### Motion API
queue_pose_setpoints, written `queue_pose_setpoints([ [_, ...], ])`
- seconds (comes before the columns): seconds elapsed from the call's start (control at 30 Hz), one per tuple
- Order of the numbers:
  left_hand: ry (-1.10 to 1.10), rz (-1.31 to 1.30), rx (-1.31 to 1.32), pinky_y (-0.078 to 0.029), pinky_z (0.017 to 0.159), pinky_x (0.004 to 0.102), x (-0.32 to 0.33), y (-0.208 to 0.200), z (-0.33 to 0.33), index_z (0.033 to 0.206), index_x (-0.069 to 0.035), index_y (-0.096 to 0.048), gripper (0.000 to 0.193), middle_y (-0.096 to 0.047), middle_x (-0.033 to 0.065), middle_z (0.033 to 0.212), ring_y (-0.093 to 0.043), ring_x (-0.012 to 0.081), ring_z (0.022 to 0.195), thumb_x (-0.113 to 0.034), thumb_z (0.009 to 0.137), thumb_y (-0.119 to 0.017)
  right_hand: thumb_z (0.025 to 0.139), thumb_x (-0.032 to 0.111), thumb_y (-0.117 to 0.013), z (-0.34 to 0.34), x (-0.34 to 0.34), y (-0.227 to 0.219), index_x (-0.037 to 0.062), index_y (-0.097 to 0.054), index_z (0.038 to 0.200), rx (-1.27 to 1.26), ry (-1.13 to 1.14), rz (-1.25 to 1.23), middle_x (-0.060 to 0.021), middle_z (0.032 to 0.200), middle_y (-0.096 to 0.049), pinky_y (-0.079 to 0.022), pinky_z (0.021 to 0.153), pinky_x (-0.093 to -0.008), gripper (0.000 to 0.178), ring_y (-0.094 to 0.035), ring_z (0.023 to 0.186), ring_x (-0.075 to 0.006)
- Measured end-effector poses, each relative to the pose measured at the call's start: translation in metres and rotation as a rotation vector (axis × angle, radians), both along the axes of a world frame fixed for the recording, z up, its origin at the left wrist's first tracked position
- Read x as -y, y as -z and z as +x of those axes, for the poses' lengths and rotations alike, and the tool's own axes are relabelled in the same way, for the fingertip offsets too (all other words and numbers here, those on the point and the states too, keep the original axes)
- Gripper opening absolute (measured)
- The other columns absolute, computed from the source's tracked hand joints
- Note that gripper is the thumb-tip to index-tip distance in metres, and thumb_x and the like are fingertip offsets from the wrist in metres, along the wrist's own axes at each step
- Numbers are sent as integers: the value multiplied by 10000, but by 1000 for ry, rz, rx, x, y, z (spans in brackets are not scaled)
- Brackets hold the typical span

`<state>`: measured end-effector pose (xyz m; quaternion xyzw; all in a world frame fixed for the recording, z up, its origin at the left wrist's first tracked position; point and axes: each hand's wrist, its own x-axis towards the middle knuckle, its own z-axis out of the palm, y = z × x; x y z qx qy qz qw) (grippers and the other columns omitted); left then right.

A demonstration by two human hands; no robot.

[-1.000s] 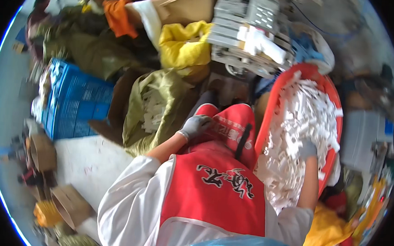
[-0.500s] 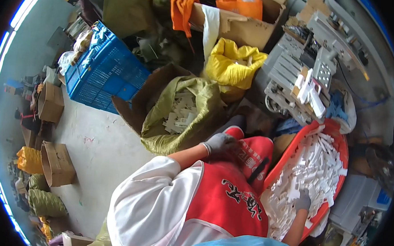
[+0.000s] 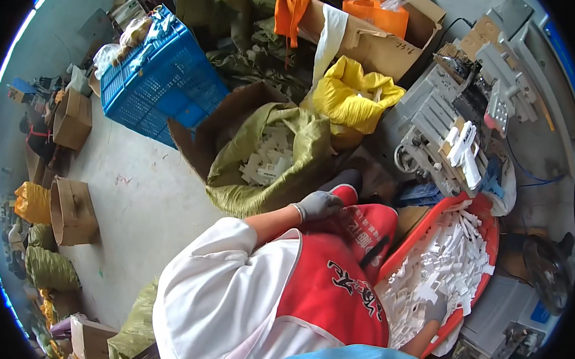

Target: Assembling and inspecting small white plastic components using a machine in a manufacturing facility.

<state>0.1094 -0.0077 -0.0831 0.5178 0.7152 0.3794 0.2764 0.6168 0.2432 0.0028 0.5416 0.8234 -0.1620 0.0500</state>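
My right hand (image 3: 435, 309), in a grey glove, is down in a red tub (image 3: 490, 237) heaped with small white plastic pieces (image 3: 449, 253). Its fingers close around a white plastic piece (image 3: 429, 295) at the top of the pile; the fingertips are partly hidden. On my lap, over a red apron (image 3: 327, 289), lies my left hand (image 3: 320, 206), gloved in grey too. It looks loose, with nothing visible in it. Just beyond it stands an olive woven sack (image 3: 235, 193), open at the top, with more white pieces (image 3: 269, 159) inside.
A grey metal machine (image 3: 427, 115) stands far right, a white part (image 3: 464, 153) on it. Beyond the sack are a yellow sack (image 3: 353, 98), a cardboard box (image 3: 372, 51) and a blue crate (image 3: 165, 85). Another carton (image 3: 72, 214) sits on the floor at left.
The whole view has shifted slightly. My right hand has drawn back toward me within the tub, a white piece now at its fingers. My left hand stays on my lap.
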Motion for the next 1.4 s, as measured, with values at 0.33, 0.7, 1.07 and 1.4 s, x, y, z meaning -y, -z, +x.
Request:
queue_pose_setpoints([
  [0.33,-123,105,60,-503,838,387,3,18,-10,1001,-85,-682,196,-672,142,991,-638,310,937,-173,856,-586,871,29,-567,4,11,69,-24,-473,1308,-712,468,14,-161,1268,-516,-447,924,-349,450,-539,1086,-258],
  [0.7,-750,95,-13,-519,822,330,41,10,-162,1031,-49,-682,235,-693,143,996,-676,260,905,-95,805,-636,847,72,-583,-50,52,160,-18,-481,1304,-630,816,-60,-205,1159,-586,-494,802,-343,476,-605,933,-269],
  [1.07,-1064,136,109,-509,811,265,72,-16,-301,1066,-46,-680,231,-710,108,960,-672,145,886,-130,854,-641,860,178,-613,-60,38,141,-29,-473,1312,-527,828,51,-254,1265,-539,-478,913,-405,517,-585,1087,-363],
  [1.4,-1107,205,-210,-494,897,337,84,-28,-382,1223,-54,-596,410,-660,167,1136,-635,293,1058,-212,847,-633,872,166,-548,-187,49,22,-1,-526,1250,-225,50,456,-200,1317,-481,-332,1058,-463,414,-445,1225,-375],
])
